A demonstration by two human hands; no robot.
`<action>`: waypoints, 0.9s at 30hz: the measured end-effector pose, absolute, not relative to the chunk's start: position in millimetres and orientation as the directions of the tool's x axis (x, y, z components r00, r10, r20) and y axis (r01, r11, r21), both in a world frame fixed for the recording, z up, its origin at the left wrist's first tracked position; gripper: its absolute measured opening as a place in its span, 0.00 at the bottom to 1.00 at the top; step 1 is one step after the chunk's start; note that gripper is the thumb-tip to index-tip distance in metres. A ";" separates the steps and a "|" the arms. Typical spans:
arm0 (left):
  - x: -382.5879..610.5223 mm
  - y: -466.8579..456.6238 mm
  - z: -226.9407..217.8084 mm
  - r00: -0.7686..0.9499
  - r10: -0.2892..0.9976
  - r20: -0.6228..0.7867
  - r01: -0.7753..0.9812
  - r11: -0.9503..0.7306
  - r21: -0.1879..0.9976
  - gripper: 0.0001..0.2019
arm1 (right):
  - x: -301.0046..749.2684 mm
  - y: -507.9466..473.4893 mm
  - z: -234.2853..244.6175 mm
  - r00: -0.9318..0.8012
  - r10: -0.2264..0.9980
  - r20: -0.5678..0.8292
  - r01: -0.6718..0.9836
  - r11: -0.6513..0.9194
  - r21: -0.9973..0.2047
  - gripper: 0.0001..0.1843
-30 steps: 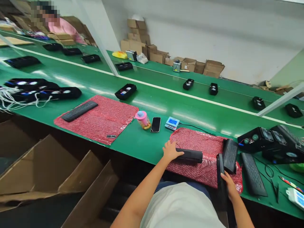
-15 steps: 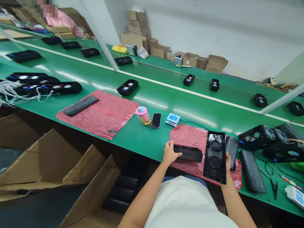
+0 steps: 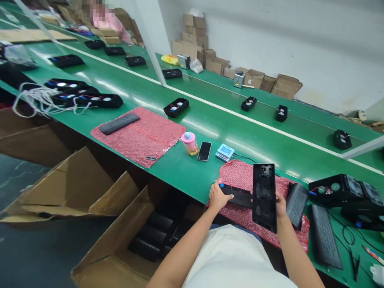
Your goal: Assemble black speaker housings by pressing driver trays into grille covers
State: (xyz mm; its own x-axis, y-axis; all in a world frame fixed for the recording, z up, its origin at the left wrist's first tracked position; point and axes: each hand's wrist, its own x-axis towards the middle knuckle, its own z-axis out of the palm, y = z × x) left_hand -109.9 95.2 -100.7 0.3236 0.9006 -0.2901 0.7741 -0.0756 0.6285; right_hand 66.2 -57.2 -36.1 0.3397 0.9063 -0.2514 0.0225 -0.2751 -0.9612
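My left hand [image 3: 220, 197] grips the left end of a black speaker housing [image 3: 240, 197], which has red wires and a blue connector at its top edge. My right hand [image 3: 280, 205] holds a second black speaker shell [image 3: 264, 192] upright by its right edge, its hollow inner side with two round recesses facing me. This shell covers the right end of the housing. Both are over a pink bubble-wrap sheet [image 3: 237, 172]. Just right of my right hand lie black ribbed grille covers [image 3: 295, 204].
A blue-screened meter [image 3: 225, 152], phone [image 3: 204, 151] and pink-lidded cup [image 3: 190, 144] stand on the green bench. Assembled speaker units [image 3: 336, 186] and tweezers [image 3: 355, 264] are at right. Speaker housings [image 3: 176, 107] sit along the line. An open cardboard box [image 3: 105, 244] stands below. A person in pink [image 3: 109, 24] is far left.
The upright shell in my right hand has moved left, now covering the right end of the housing. My left hand keeps its hold. The camera view has turned slightly left.
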 end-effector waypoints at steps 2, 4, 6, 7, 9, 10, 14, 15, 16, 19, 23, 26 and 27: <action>-112.0 91.2 -103.0 0.311 0.913 -0.263 0.763 -0.074 0.643 0.39 | 68.7 -49.6 -29.1 0.297 0.930 -0.218 0.087 -0.254 -0.963 0.42; -114.5 86.7 -105.1 0.299 0.925 -0.235 0.751 -0.077 0.656 0.38 | 71.3 -38.2 -22.7 0.244 0.952 -0.183 0.170 -0.228 -0.959 0.41; -117.0 82.9 -107.1 0.298 0.932 -0.205 0.738 -0.089 0.669 0.38 | 73.9 -22.3 -20.5 0.182 0.969 -0.166 0.268 -0.211 -0.940 0.43; -118.0 81.6 -108.0 0.301 0.934 -0.191 0.731 -0.097 0.675 0.38 | 75.4 -13.1 -21.7 0.155 0.974 -0.165 0.318 -0.207 -0.925 0.44; -119.4 80.0 -110.0 0.304 0.937 -0.171 0.722 -0.110 0.683 0.38 | 79.0 6.6 -28.3 0.111 0.979 -0.173 0.414 -0.204 -0.887 0.47; -119.7 79.7 -111.0 0.306 0.938 -0.165 0.719 -0.114 0.685 0.38 | 81.0 16.3 -33.1 0.090 0.979 -0.181 0.458 -0.202 -0.866 0.47; -118.7 79.7 -114.4 0.300 0.940 -0.163 0.717 -0.110 0.688 0.39 | 87.7 47.0 -53.5 -0.039 0.970 -0.241 0.580 -0.174 -0.796 0.31; -118.1 79.6 -114.9 0.296 0.940 -0.167 0.719 -0.105 0.687 0.39 | 88.8 52.2 -57.3 -0.079 0.963 -0.258 0.594 -0.162 -0.788 0.27; -117.6 79.4 -115.2 0.291 0.941 -0.172 0.720 -0.097 0.687 0.39 | 89.6 56.4 -60.4 -0.118 0.955 -0.273 0.603 -0.150 -0.784 0.24; -116.3 78.3 -114.3 0.285 0.939 -0.193 0.717 -0.075 0.693 0.41 | 91.0 65.3 -66.2 -0.223 0.923 -0.313 0.606 -0.120 -0.786 0.22; -115.9 76.4 -111.0 0.273 0.940 -0.205 0.695 -0.045 0.717 0.45 | 92.1 72.2 -71.5 -0.321 0.877 -0.358 0.590 -0.111 -0.800 0.23; -115.8 75.4 -108.9 0.253 0.947 -0.199 0.676 -0.026 0.737 0.47 | 93.4 74.3 -75.6 -0.351 0.857 -0.377 0.579 -0.118 -0.807 0.24; -115.7 75.3 -108.6 0.248 0.949 -0.195 0.669 -0.023 0.743 0.47 | 94.0 74.8 -77.0 -0.355 0.855 -0.379 0.576 -0.120 -0.808 0.24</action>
